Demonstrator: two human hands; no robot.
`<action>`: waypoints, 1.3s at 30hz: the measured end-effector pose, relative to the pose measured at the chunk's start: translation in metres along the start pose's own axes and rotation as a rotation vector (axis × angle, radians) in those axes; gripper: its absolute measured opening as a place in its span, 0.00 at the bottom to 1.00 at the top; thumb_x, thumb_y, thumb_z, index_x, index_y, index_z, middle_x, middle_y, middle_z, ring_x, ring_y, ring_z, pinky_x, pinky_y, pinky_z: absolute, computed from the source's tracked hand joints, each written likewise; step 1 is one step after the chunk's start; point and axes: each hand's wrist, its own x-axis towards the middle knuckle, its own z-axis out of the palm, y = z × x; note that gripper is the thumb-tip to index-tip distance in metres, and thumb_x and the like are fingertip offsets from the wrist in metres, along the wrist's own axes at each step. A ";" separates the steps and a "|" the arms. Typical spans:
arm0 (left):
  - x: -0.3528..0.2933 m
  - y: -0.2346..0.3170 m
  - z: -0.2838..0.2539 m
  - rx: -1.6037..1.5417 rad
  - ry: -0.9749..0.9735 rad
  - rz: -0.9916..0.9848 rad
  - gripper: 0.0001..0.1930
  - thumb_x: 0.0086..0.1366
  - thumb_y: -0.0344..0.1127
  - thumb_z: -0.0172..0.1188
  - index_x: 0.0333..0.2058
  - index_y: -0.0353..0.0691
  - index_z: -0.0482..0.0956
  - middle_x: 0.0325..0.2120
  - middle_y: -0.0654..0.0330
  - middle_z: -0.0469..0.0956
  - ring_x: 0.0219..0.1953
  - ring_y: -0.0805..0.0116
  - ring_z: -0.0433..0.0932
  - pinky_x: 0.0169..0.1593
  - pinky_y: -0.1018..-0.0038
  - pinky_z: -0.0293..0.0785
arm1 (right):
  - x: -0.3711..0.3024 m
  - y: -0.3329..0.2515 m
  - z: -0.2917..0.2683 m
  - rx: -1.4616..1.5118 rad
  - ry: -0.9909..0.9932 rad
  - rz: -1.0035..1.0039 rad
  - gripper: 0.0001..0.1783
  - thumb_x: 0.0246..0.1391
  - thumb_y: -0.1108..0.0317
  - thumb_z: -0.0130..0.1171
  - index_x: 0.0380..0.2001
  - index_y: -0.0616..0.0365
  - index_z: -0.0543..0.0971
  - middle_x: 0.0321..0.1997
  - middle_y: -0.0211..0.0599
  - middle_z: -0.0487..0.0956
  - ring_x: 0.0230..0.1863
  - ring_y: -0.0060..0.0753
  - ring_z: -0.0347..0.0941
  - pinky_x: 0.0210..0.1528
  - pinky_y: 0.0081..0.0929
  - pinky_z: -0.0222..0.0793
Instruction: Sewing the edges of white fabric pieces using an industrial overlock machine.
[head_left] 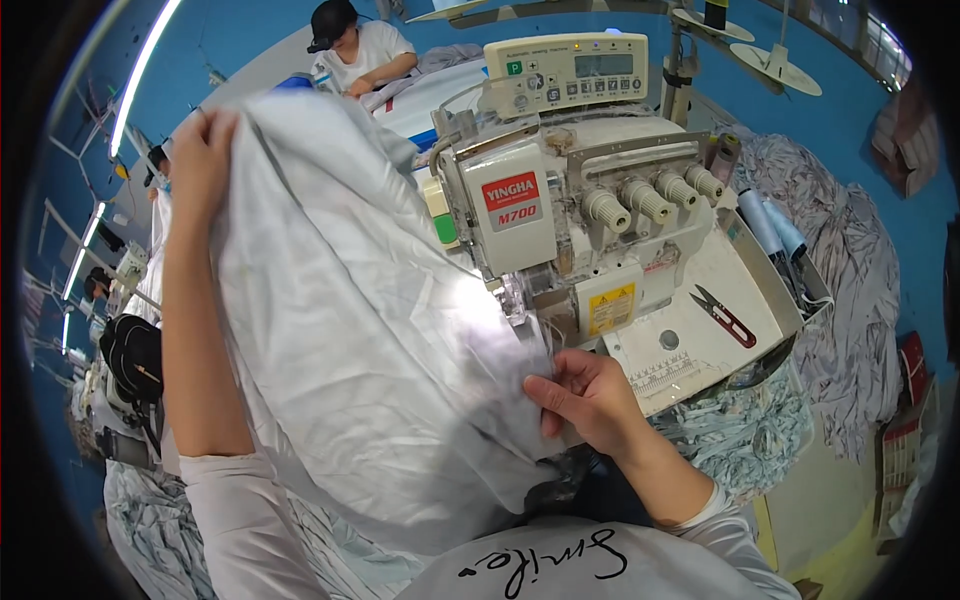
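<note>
A large piece of pale grey-white fabric [330,290] hangs spread between my hands, over the left side of the sewing machine [515,205]. My left hand [205,145] is raised at the upper left, its fingers closed on the fabric's top edge. Lower down, just in front of the presser foot, my right hand [585,395] pinches the fabric's right edge between thumb and fingers. A bright lamp lights the cloth beside the needle area. The fabric's edge runs up to the presser foot [515,300]; whether it lies under it I cannot tell.
Red-handled thread snips [725,315] lie on the machine's white bed, right of the tension dials. Thread cones [770,225] stand in a tray beside it. Heaped fabric [830,270] fills the right side, with pale green cloth [740,430] below. Another person [365,55] works at the back.
</note>
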 end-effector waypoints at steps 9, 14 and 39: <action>-0.298 0.050 -0.007 -0.228 -0.706 0.101 0.16 0.47 0.33 0.68 0.35 0.37 0.76 0.37 0.52 0.76 0.41 0.53 0.73 0.45 0.63 0.69 | 0.002 0.003 -0.005 0.025 -0.025 0.007 0.16 0.54 0.62 0.61 0.20 0.58 0.70 0.14 0.28 0.73 0.16 0.16 0.69 0.19 0.14 0.64; -0.277 0.042 -0.011 -0.422 -0.176 -0.249 0.02 0.61 0.24 0.49 0.33 0.35 0.71 0.28 0.62 0.71 0.32 0.73 0.70 0.39 0.79 0.66 | 0.001 -0.003 -0.002 0.038 0.013 0.002 0.12 0.54 0.66 0.61 0.22 0.59 0.72 0.16 0.28 0.73 0.15 0.17 0.69 0.18 0.14 0.62; -0.072 0.022 0.012 -0.451 0.303 0.026 0.08 0.65 0.36 0.54 0.34 0.36 0.74 0.26 0.68 0.74 0.30 0.82 0.70 0.36 0.85 0.65 | 0.001 -0.005 -0.002 0.027 0.055 0.023 0.12 0.51 0.66 0.64 0.22 0.59 0.72 0.16 0.30 0.73 0.14 0.18 0.69 0.16 0.15 0.62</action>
